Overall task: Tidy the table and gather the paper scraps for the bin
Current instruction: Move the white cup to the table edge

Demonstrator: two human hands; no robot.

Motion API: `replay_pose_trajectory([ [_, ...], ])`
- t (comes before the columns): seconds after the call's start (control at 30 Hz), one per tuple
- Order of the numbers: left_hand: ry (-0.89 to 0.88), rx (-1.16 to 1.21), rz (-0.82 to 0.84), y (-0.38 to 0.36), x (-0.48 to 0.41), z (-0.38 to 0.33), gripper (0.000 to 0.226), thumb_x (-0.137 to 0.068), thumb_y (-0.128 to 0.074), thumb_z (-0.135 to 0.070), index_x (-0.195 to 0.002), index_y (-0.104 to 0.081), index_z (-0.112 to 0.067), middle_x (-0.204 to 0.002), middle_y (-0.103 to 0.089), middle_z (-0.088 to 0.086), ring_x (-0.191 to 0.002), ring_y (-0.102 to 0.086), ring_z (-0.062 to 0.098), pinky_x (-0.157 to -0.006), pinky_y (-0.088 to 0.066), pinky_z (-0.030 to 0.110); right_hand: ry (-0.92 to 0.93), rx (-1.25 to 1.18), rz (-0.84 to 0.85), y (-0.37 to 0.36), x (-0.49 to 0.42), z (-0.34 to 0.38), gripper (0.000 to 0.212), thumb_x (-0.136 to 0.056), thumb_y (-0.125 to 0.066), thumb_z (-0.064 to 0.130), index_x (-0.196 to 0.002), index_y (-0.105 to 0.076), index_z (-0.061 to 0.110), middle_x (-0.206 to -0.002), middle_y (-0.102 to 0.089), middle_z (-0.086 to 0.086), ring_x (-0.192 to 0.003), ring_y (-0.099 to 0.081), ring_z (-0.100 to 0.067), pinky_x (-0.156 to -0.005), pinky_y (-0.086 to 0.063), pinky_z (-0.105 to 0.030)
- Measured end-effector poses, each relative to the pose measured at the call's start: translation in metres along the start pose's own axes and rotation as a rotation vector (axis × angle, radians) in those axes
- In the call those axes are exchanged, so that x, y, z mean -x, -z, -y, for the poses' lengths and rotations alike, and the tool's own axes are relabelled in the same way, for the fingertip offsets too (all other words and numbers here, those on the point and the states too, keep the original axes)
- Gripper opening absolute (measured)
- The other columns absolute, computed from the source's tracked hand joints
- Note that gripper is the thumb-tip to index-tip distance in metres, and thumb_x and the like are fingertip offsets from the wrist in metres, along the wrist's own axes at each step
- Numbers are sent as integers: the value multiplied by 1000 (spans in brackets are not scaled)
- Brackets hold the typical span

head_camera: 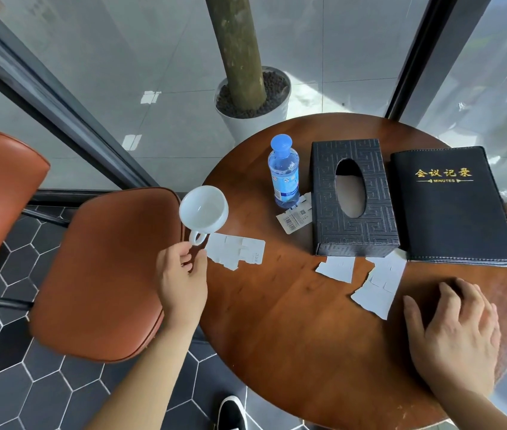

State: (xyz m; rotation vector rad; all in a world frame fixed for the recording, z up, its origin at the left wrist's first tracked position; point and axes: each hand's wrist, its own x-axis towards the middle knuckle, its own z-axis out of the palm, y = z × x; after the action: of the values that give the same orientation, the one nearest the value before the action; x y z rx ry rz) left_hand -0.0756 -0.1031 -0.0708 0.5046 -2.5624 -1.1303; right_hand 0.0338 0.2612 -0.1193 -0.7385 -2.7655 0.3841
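My left hand [182, 276] pinches the handle of a white cup [204, 211], held tilted in the air over the left edge of the round wooden table [292, 321]. A white paper scrap [236, 254] lies just right of that hand. Two more scraps lie in front of the tissue box: a small scrap [336, 268] and a larger scrap [377, 285]. A barcode label [295, 218] sits by the water bottle [283, 173]. My right hand [454, 335] rests flat on the table, fingers spread, right of the larger scrap.
A black tissue box [353, 197] and a black minutes notebook [450, 206] lie at the back of the table. Two brown leather chairs [103, 274] stand to the left. A potted tree [252, 97] stands behind the table by the glass wall.
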Motion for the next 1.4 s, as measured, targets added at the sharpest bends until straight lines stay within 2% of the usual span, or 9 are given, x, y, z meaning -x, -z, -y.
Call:
replay_pose_trajectory([
  [0.13, 98, 8, -79, -3, -16, -9, 25, -91, -68, -25, -109, -67, -8, -102, -70, 8, -89, -65, 20, -79, -49, 27, 6, -4, -1, 1, 0, 0, 63, -89, -44, 56, -128, -47, 6, -145, -38, -18, -140, -26, -40, -116, -23, -59],
  [0.27, 150, 83, -53, -3, -28, -12, 14, -91, -67, -26, -87, -73, -14, -78, -72, 0, -78, -70, 28, -77, -58, 44, 3, -8, -1, 2, 1, 1, 62, -89, -44, 55, -127, -48, 6, -145, -38, -17, -140, -26, -40, -116, -24, -60],
  [0.33, 150, 81, -22, -2, -27, -13, 16, -89, -69, -31, -84, -75, -16, -73, -71, -8, -73, -72, 21, -73, -60, 42, -2, -6, 6, 3, 0, 3, 63, -90, -43, 56, -128, -47, 7, -146, -37, -17, -140, -26, -40, -117, -23, -60],
  [0.43, 101, 38, -1, -1, -23, -12, 20, -87, -71, -37, -83, -76, -18, -74, -74, -7, -72, -72, 14, -72, -59, 36, -5, -6, 20, 6, 0, 4, 63, -90, -42, 56, -128, -48, 6, -146, -37, -17, -141, -26, -41, -118, -21, -60],
  [0.7, 168, 87, -42, 0, -15, -10, 16, -81, -73, -34, -77, -74, -19, -71, -74, -5, -71, -72, 13, -73, -57, 30, -5, -6, 29, 9, -1, 7, 64, -90, -43, 56, -128, -49, 4, -145, -38, -20, -140, -28, -42, -117, -22, -61],
  [0.9, 161, 112, -45, 5, -11, -5, 12, -81, -74, -36, -72, -69, -29, -72, -73, -7, -71, -73, 13, -70, -56, 28, -6, -31, 24, 9, 0, 6, 63, -89, -45, 54, -128, -49, 4, -145, -38, -18, -140, -27, -41, -117, -22, -61],
  [1.2, 172, 143, -50, 2, -9, -1, 12, -82, -75, -35, -79, -72, -24, -74, -74, -4, -75, -73, 15, -74, -57, 29, 0, -32, 6, 2, 0, 1, 62, -89, -45, 55, -127, -47, 7, -145, -37, -15, -138, -27, -39, -113, -28, -61],
  [1.33, 208, 173, -65, 8, -3, -3, 24, -82, -76, -35, -97, -74, -16, -89, -75, -1, -83, -73, 15, -82, -59, 38, -1, -30, 13, 4, 0, 0, 62, -90, -43, 57, -127, -47, 8, -145, -37, -16, -138, -28, -41, -116, -25, -60],
  [1.4, 150, 144, -105, 12, 4, -11, 21, -83, -76, -30, -100, -71, -19, -95, -72, -1, -82, -69, 12, -83, -58, 38, 0, -39, 27, 7, -1, 2, 62, -90, -43, 56, -127, -48, 6, -144, -38, -17, -139, -28, -41, -116, -24, -60],
])
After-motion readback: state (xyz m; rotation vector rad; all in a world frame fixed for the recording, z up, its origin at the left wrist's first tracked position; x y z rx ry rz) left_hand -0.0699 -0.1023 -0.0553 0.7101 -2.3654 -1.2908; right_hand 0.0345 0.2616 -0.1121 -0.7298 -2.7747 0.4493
